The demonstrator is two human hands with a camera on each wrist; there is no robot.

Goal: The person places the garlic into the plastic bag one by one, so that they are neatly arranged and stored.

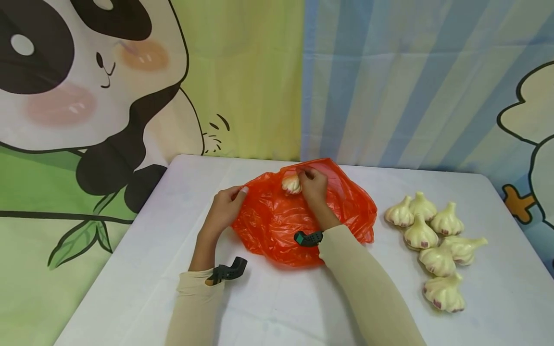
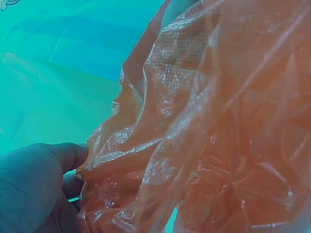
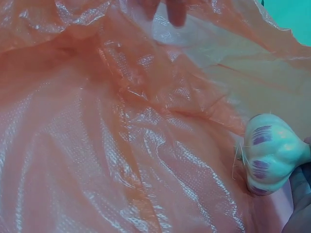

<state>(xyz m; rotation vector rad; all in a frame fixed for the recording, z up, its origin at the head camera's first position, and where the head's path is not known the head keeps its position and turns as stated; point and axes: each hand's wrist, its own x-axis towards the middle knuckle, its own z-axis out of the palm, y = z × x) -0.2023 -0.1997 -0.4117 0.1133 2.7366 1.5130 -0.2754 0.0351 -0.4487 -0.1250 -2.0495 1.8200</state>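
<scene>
My left hand [image 1: 226, 204] pinches the left edge of a red plastic bag [image 1: 277, 230] between thumb and fingers; the left wrist view shows the thin, crinkled film [image 2: 141, 160] held at that edge. A garlic bulb [image 1: 291, 184] is in my right hand [image 1: 315, 187], at the bag's open mouth. In the right wrist view the bulb [image 3: 272, 154] is gripped by its stem, its root end with purple streaks turned toward the bag's film. Part of the right hand lies outside that view.
On the right of the white table [image 1: 268, 307] lie several more garlic bulbs [image 1: 421, 233] in a loose group. Behind the table hangs a printed curtain [image 1: 346, 86] with a panda and stripes. Small black cameras [image 1: 229, 270] sit on both wrists.
</scene>
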